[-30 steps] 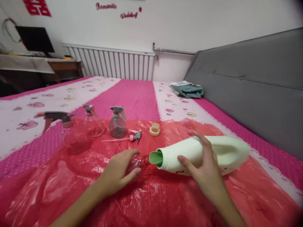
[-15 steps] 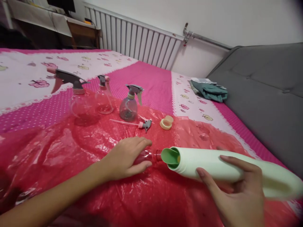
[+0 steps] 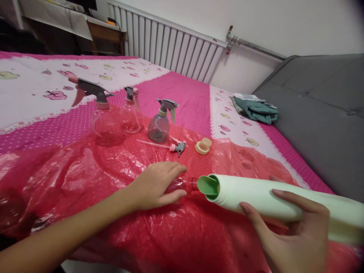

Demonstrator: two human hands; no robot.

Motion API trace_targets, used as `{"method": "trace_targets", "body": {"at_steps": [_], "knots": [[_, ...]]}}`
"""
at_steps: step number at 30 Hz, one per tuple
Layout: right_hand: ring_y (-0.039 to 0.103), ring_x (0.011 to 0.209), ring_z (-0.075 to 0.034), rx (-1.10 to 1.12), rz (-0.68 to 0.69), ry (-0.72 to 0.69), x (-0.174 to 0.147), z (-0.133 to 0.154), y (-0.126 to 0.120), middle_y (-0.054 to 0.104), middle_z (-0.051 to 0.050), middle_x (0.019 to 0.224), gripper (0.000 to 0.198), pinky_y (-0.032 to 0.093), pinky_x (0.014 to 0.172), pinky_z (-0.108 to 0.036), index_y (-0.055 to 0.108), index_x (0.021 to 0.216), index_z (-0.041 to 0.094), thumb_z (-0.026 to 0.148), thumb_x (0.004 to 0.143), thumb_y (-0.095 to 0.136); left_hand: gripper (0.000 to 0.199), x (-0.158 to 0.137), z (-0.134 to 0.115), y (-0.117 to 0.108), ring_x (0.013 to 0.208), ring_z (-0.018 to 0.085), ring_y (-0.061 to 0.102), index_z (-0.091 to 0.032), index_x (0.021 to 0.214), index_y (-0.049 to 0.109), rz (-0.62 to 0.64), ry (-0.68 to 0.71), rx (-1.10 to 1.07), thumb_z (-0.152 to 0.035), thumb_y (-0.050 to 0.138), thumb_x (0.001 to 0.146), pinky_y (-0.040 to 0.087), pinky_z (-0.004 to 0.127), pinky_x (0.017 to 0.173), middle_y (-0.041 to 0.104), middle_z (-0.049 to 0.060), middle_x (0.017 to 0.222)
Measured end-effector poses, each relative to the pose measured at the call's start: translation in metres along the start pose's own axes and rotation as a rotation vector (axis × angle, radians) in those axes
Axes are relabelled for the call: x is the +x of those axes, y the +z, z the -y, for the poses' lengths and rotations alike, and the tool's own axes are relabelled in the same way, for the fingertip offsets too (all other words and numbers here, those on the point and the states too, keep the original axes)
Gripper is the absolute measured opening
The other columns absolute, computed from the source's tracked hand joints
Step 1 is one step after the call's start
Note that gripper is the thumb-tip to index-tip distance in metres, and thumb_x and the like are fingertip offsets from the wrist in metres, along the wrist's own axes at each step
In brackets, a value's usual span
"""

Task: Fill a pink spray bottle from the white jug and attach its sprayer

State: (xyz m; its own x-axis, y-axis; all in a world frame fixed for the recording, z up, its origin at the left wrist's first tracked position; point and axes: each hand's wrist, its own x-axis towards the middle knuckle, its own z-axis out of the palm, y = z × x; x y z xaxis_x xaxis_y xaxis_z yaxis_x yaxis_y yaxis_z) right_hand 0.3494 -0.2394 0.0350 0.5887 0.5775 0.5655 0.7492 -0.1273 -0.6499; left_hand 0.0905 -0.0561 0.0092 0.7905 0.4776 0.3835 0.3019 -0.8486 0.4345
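My left hand (image 3: 160, 185) is wrapped around a clear spray bottle without its head (image 3: 184, 183), its open neck turned right. My right hand (image 3: 298, 231) grips a large pale green detergent bottle (image 3: 256, 189), tipped nearly level. Its green pouring spout (image 3: 208, 185) is right at the clear bottle's neck; whether they touch I cannot tell. No flowing liquid is visible. Beyond my left hand lies a pink and grey spray head (image 3: 178, 147) with its thin tube pointing left. A cream-coloured cap (image 3: 203, 145) rests to the right of it.
Behind stand a large pink-grey spray bottle (image 3: 105, 123), a smaller pink one (image 3: 131, 117) and a grey one (image 3: 158, 127). Red plastic sheeting (image 3: 113, 227) covers the near bed. Folded clothes (image 3: 256, 109) lie by the grey headboard (image 3: 318, 94). A radiator (image 3: 170, 45) lines the wall.
The whole scene has shifted slightly right and up as the view moved. Both hands keep their holds, and the spout stays at the clear bottle's neck.
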Motion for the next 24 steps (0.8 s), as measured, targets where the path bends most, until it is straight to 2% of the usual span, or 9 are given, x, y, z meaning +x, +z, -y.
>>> {"method": "trace_targets", "body": {"at_steps": [6,13,17,21,24], "knots": [[0.06,0.134,-0.039,-0.068,-0.056,-0.036,-0.001,0.006,-0.004,0.066,-0.012,0.125,0.067,0.055,0.108,-0.06,0.065,0.12,0.025,0.074,0.079,0.086,0.045,0.002,-0.003,0.0,0.11,0.033,0.074,-0.021,0.134,0.066,0.016,0.003,0.008,-0.055,0.051,0.11,0.059,0.045,0.094,0.077,0.013,0.124],[0.06,0.132,-0.039,-0.065,-0.039,-0.014,-0.002,0.009,-0.005,0.066,-0.012,0.124,0.068,0.055,0.109,-0.062,0.065,0.121,0.025,0.076,0.08,0.084,0.045,0.002,-0.003,0.001,0.108,0.034,0.074,-0.02,0.135,0.065,0.006,0.019,0.006,-0.054,0.051,0.11,0.059,0.047,0.092,0.077,0.014,0.122],[0.061,0.132,-0.043,-0.083,-0.071,-0.013,0.002,0.012,-0.004,0.067,-0.013,0.119,0.071,0.05,0.113,-0.071,0.067,0.115,0.024,0.081,0.075,0.084,0.045,0.003,-0.003,0.001,0.108,0.034,0.074,-0.019,0.135,0.064,0.011,0.036,0.049,-0.054,0.049,0.111,0.058,0.045,0.091,0.077,0.014,0.121],[0.064,0.13,-0.046,-0.068,-0.134,-0.086,0.005,0.013,-0.001,0.068,-0.012,0.11,0.076,0.048,0.114,-0.075,0.069,0.109,0.021,0.083,0.069,0.086,0.046,0.003,-0.005,0.0,0.106,0.035,0.075,-0.017,0.134,0.064,0.005,0.05,0.058,-0.055,0.048,0.112,0.058,0.046,0.089,0.078,0.015,0.12],[0.065,0.133,-0.048,-0.078,-0.13,-0.125,0.005,0.012,-0.001,0.071,-0.015,0.12,0.074,0.047,0.113,-0.077,0.07,0.112,0.019,0.079,0.072,0.088,0.048,0.003,-0.006,-0.001,0.103,0.035,0.076,-0.016,0.132,0.064,0.004,0.062,0.061,-0.056,0.046,0.112,0.058,0.047,0.086,0.079,0.016,0.118]]}}
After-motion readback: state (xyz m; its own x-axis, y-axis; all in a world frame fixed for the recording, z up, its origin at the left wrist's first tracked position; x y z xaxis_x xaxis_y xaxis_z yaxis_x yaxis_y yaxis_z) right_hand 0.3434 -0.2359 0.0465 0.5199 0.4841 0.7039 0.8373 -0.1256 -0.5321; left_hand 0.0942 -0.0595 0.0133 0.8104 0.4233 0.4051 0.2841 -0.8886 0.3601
